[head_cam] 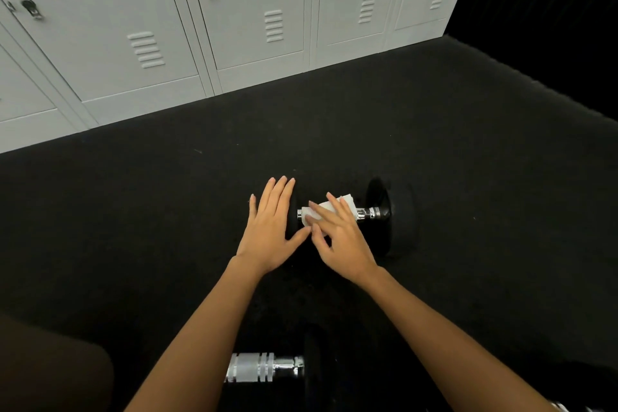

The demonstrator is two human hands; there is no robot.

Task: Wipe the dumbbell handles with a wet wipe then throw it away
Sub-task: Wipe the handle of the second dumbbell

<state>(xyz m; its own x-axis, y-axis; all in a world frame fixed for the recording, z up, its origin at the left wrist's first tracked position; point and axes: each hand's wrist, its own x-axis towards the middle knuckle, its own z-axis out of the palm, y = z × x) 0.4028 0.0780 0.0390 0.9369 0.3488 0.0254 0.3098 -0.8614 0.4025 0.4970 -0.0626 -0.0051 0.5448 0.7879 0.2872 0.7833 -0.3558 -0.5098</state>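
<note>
A black dumbbell [384, 211] with a chrome handle lies on the dark floor in the middle of the view. A white wet wipe [321, 209] is draped over its handle. My right hand [337, 237] presses the wipe against the handle, fingers spread on top of it. My left hand [271, 227] lies flat with fingers apart on the dumbbell's left weight, which it mostly hides. A second dumbbell [264, 366] with a chrome handle lies nearer to me, between my forearms, partly covered by my left arm.
A row of grey metal lockers [207, 27] stands along the far edge of the black rubber floor [468, 150]. My knee [50, 368] shows at the bottom left. The far right is in darkness.
</note>
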